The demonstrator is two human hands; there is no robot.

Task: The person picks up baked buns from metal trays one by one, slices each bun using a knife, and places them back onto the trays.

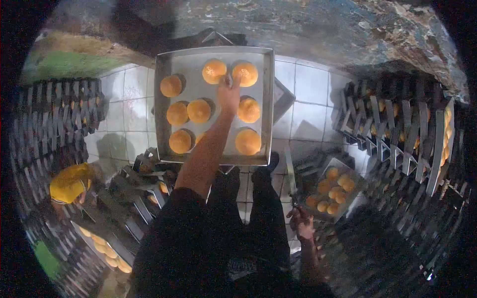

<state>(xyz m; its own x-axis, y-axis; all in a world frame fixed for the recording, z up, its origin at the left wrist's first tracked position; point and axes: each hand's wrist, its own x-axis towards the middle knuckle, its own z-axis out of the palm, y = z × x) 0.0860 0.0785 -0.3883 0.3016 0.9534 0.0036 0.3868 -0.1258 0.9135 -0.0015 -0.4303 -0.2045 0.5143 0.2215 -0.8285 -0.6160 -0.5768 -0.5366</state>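
Out goes the left hand (229,93), arm stretched forward over the shallow silver metal tray (188,60) in front of the body, fingers between two round golden-brown buns (213,71), its grip too unclear to call. Low on the other side, the right hand (302,226) has its grip curled round a long metal-bladed knife (290,171), tip pointing forward, long axis running nearly fore-and-aft.

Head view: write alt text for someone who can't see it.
A person's left hand reaches between golden buns in a metal tray, while the right hand holds a long knife. Another tray of buns sits lower right, and stacks of trays line both sides.
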